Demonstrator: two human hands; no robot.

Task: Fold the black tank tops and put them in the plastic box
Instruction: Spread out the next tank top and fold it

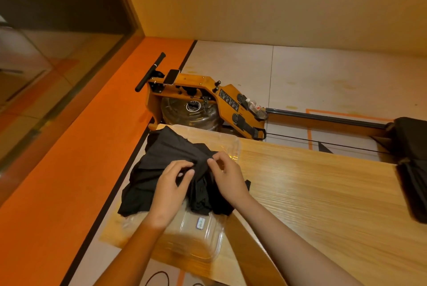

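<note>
Head view, looking down over the left end of a wooden table (323,193). Left edge of the top running alongside a black line and a broad orange floor strip (69,170); far edge backed by a rowing machine (208,98) on pale floor tiles, with a phone (172,77) resting on its upper frame and a clear bottle (254,106) lodged by the footrests. To the right of the box, a long stretch of tabletop reaching as far as a black bag (413,170) slumped at the right edge. Set at the table's left end, close to both the left and the near edges: the plastic box (196,246), lying lengthwise away from the viewer. Heaped in and over it, the black tank tops (166,154), bunched and crumpled, spilling across the box's left rim toward the table's left edge. Directly above that heap, both hands close together, almost touching: left hand (171,191) with fingers curled down into the cloth and pinching a fold, right hand (227,177) nipping the same bunched ridge between thumb and fingertips, just beside the left. Bare forearms angled in from the bottom of the picture. Box clear and glossy, with rounded corners and a small label on its near wall. Cloth matte black, soft, deeply creased. Tabletop light, fine straight grain, faint sheen. Machine frame amber wood with black fittings.
</note>
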